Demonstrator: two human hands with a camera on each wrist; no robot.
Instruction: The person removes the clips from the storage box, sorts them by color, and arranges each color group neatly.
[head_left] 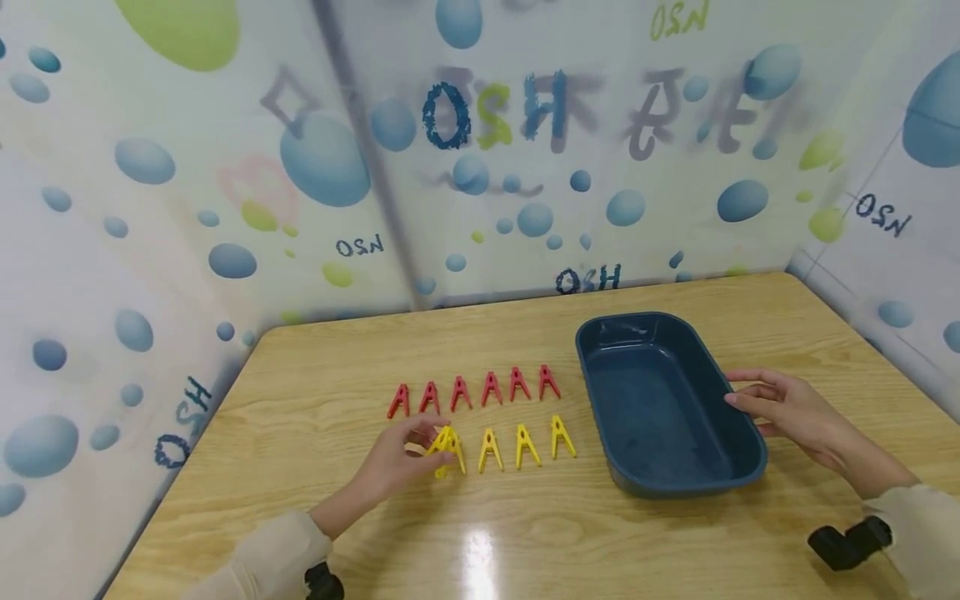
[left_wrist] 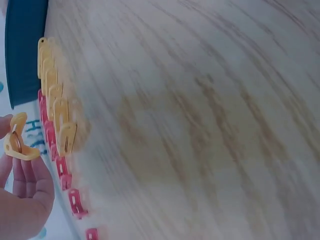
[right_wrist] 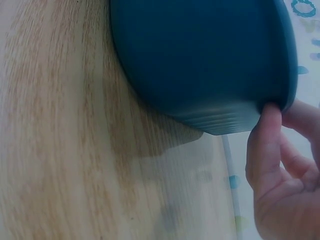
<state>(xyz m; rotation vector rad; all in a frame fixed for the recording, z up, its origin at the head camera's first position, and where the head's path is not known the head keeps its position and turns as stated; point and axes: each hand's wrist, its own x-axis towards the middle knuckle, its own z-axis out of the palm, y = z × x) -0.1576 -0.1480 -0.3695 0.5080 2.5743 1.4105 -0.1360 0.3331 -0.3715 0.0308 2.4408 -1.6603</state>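
My left hand (head_left: 392, 463) pinches a yellow clothespin (left_wrist: 27, 153) between thumb and fingers. In the left wrist view it is held up apart from a row of yellow clothespins (left_wrist: 61, 111). From the head view it overlaps the leftmost of that row, with three more yellow clothespins (head_left: 523, 447) standing to its right. Several red clothespins (head_left: 491, 388) make a second row just behind. On the right, my right hand (head_left: 787, 410) grips the rim of a dark blue rectangular basin (head_left: 660, 408), thumb and fingers on its right side. Only bare bottom shows inside the basin.
Everything stands on a light wooden table (head_left: 315, 375). A white wall covering (head_left: 480, 217) with blue and green spots rises along its back edge and both sides. Black straps with camera mounts (head_left: 851, 542) sit on both sleeves.
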